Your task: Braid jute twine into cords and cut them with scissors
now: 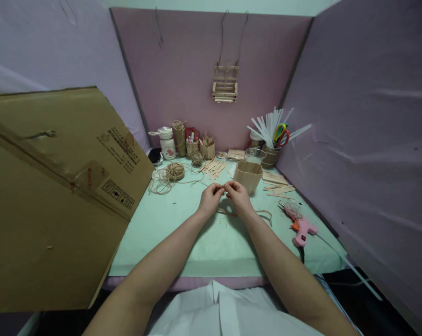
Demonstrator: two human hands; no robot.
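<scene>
My left hand (211,199) and my right hand (238,197) meet over the middle of the table, fingertips pinched together. Between them they grip jute twine, most of it hidden by the fingers. One strand runs back from my left hand toward the twine ball (175,171). A thicker loose length of twine (267,213) curves on the table below my hands, its end right of my right wrist. Just behind my right hand stands an oval holder made of craft sticks (248,175), upright and open at the top.
A pink glue gun (304,231) lies at the right, its cord trailing off the front edge. Loose craft sticks (214,168) are scattered behind. Scissors (281,135) and glue sticks (267,128) stand in a pot. A large cardboard sheet (64,200) leans at the left. A small stick swing (225,84) hangs behind.
</scene>
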